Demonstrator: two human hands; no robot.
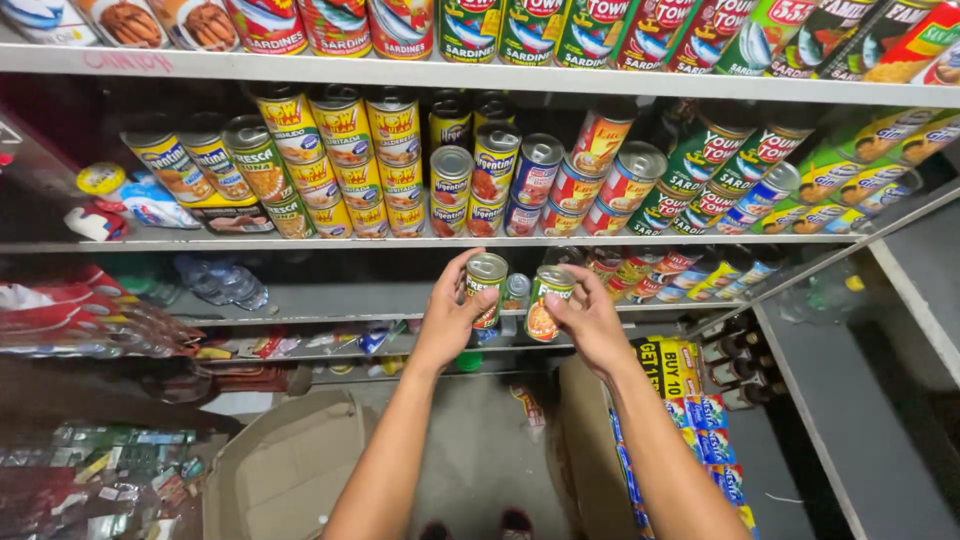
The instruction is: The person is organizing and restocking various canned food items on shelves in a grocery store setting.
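Observation:
My left hand (447, 320) grips a small tin can (487, 285) with a green and red label, held upright in front of the shelves. My right hand (590, 320) grips a second, similar can (546, 303) with a green and orange label, just right of the first. Both cans hang in the air below the middle shelf (150, 244), about level with a lower shelf's edge. Stacked cans (490, 180) with yellow, red and green labels fill the middle shelf directly above my hands.
A top shelf (600, 82) carries a row of red and green cans. An open cardboard box (290, 470) sits on the floor at lower left. Packets (70, 320) fill the left shelves. A yellow and blue carton stack (690, 420) stands by my right arm.

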